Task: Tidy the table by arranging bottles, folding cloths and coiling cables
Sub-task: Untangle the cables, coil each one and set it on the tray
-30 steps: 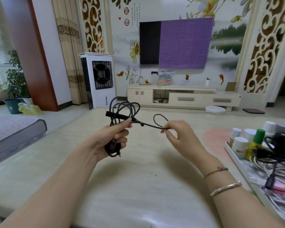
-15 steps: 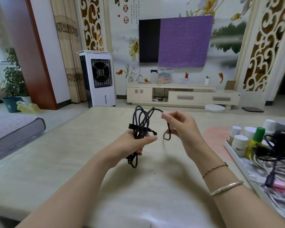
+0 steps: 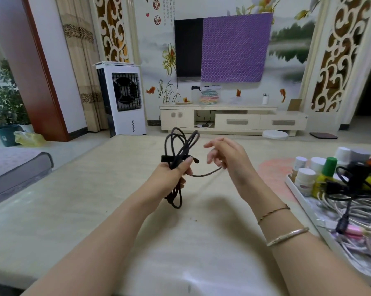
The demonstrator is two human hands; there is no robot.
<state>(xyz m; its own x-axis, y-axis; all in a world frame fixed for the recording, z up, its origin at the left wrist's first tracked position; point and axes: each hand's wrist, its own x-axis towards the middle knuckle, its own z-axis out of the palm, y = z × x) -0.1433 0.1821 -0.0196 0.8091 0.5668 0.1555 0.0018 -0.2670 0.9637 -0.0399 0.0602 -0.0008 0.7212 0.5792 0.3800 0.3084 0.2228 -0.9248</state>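
above the table [image 3: 77,210], left hand [image 3: 169,178] grips the coiled black cable [image 3: 180,146], hiding its middle; right hand [image 3: 229,159] blurred, fingers loosely apart.

The cable [image 3: 181,146] is looking dull and black. The table [image 3: 73,210] is shining smooth like stone. The far cloth [image 3: 235,48] is looking woven.

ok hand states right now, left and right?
Left hand: grips the bundled black cable.
Right hand: fingers loosely spread; the cable's loose tail runs to its fingers, a grip cannot be told.
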